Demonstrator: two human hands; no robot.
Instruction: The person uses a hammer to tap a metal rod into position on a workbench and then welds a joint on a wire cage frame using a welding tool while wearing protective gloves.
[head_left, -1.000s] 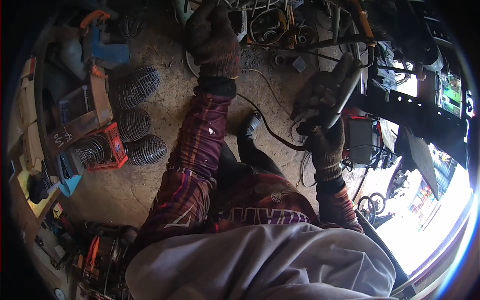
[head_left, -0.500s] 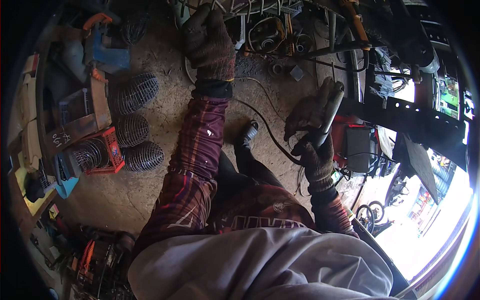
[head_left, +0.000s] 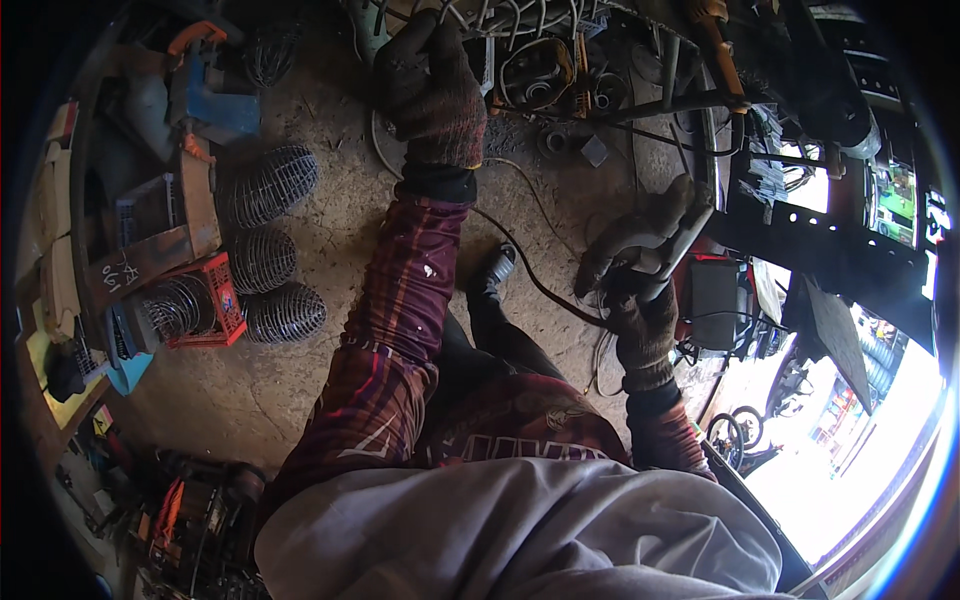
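Observation:
My left hand, in a brown and red knit work glove, reaches to the top edge of the view. Its fingers are closed at the end of a frame of bent metal rods; the fingertips are partly hidden. My right hand, gloved in brown, is wrapped round the grey handle of what looks like a welding electrode holder. A thin rod sticks out from its far end toward the metal stand. A dark cable runs to this hand.
On the left, several rounded wire cages lie on the concrete floor beside a red plastic crate and a rusty metal frame. An orange-handled tool hangs at the upper right. A perforated dark beam stands right of my right hand.
My left hand has shifted slightly right and nearer, and the rods by it have moved. My right hand and the electrode holder have moved a little right and nearer.

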